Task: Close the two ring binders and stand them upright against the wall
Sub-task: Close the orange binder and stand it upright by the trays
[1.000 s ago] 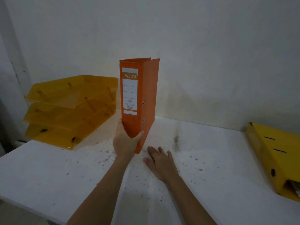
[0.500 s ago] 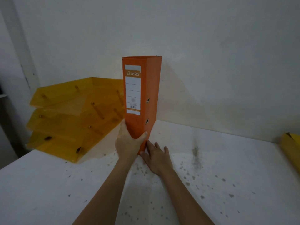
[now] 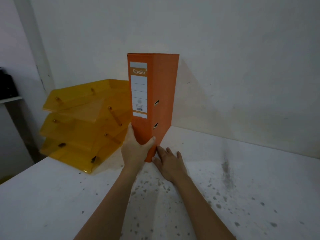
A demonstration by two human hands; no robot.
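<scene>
An orange ring binder [image 3: 162,94] stands closed and upright on the white table, its labelled spine facing me and its far edge close to the wall. My left hand [image 3: 136,151] grips the bottom of the spine, thumb on the right cover. Flat on the table lies my right hand [image 3: 168,161], fingers spread, its fingertips touching the binder's lower right corner. The second binder is out of view.
A stack of three amber letter trays [image 3: 81,125] sits just left of the binder, nearly touching it. The white wall [image 3: 225,66] runs behind. The speckled table top [image 3: 242,187] stretches to the right. A dark shelf unit [image 3: 7,87] stands at the far left.
The binder has moved away from me toward the wall and now stands straighter. The view has swung left, so the yellow binder at the right has dropped out of sight.
</scene>
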